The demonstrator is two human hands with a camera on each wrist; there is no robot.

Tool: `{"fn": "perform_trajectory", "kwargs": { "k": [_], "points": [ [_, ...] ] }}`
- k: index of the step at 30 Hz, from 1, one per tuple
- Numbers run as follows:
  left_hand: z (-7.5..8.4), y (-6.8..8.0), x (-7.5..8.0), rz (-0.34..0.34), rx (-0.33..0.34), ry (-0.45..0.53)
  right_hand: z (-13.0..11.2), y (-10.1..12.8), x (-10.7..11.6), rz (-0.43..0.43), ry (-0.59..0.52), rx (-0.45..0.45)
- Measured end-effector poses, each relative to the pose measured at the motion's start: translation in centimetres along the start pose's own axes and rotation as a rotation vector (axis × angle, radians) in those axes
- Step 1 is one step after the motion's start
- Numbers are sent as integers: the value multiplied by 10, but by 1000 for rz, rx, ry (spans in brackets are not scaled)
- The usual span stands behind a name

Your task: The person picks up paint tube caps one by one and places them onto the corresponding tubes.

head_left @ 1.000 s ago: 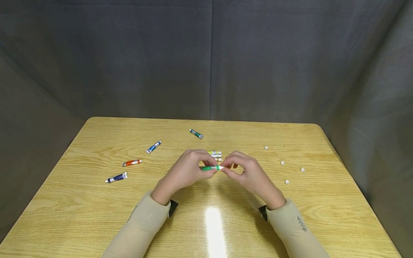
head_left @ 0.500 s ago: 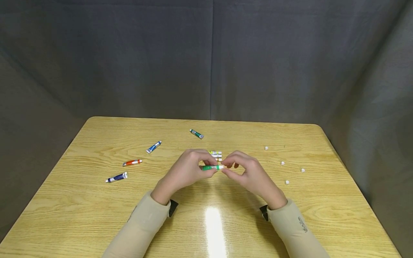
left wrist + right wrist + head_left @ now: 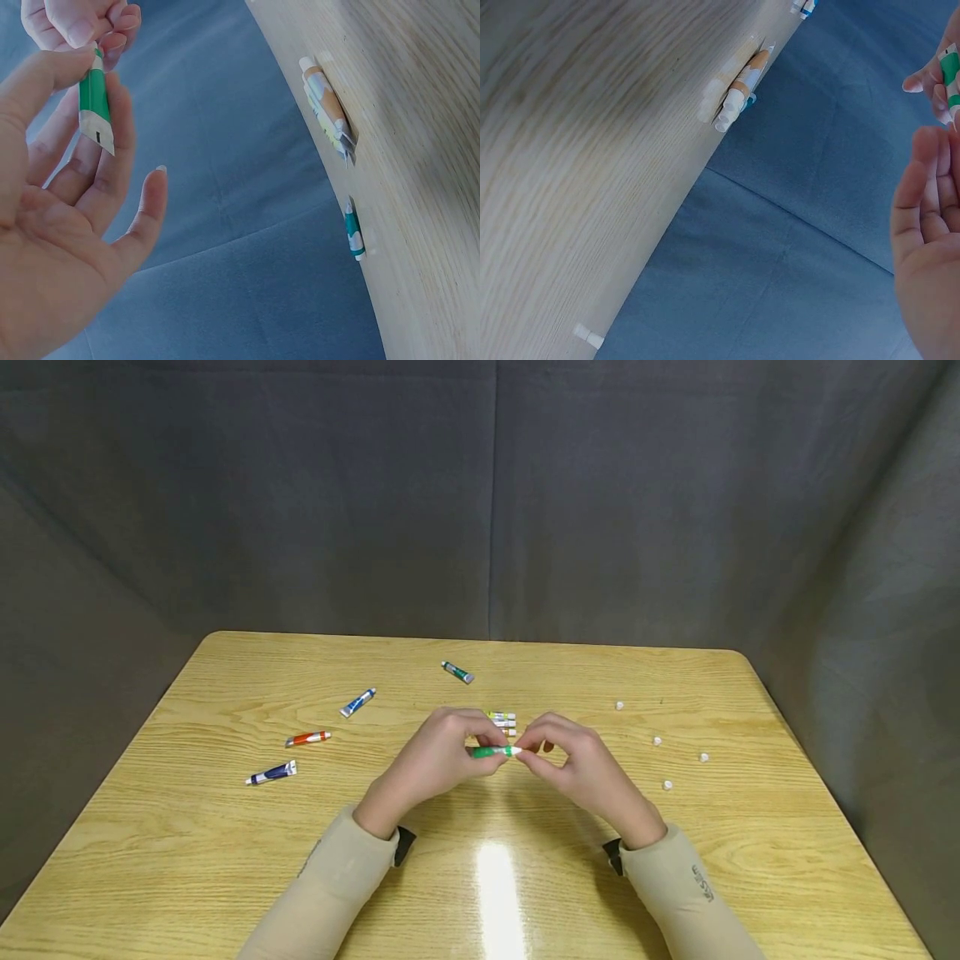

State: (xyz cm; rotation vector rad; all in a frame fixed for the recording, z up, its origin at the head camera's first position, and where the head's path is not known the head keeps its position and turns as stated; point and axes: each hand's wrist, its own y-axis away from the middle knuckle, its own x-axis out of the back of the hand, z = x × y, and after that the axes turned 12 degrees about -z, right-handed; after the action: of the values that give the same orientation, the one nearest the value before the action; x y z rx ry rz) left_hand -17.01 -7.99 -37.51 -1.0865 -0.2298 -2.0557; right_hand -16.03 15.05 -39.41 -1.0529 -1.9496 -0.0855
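"What's nearest you?"

"My beige sleeves (image 3: 322, 885), with a black strap (image 3: 403, 846) showing at the inner side of each wrist, over the wooden table (image 3: 150, 843). A bright streak of light (image 3: 498, 902) lies on the wood between them."

"And your hands?"

"My left hand (image 3: 446, 747) grips the green tube (image 3: 491, 752) between thumb and fingers, raised over the middle of the table, its white end pointing right. My right hand (image 3: 573, 756) pinches that end; I can't tell whether the white part is loose or fixed."

"What lies around, or gets in the way?"

"On my right, four small white caps (image 3: 667, 785) sit on the wood, well apart from my hands and from each other. Straight ahead, my left hand partly hides a row of three tubes from the head view."

"Take the tubes in order, then."

"Nearest, on my left, the navy tube (image 3: 272, 773), white end to the left; then the orange-red tube (image 3: 307, 739), white end to the right. In the row, the ochre tube (image 3: 507, 732), a pale tube (image 3: 506, 723) and the yellow tube (image 3: 501, 716) lie together. Beyond, the blue tube (image 3: 357, 702) lies aslant, then the dark green tube (image 3: 457, 672). Their contents are hidden from me."

"And farthest?"

"A dark grey curtain (image 3: 337, 510)."
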Motion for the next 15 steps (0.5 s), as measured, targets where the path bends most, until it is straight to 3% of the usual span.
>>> {"fn": "perform_trajectory", "kwargs": {
  "k": [15],
  "points": [
    [3, -2, -4, 12, -29, -39, 1, 1, -1, -15, 32, 15]
  ]
}}
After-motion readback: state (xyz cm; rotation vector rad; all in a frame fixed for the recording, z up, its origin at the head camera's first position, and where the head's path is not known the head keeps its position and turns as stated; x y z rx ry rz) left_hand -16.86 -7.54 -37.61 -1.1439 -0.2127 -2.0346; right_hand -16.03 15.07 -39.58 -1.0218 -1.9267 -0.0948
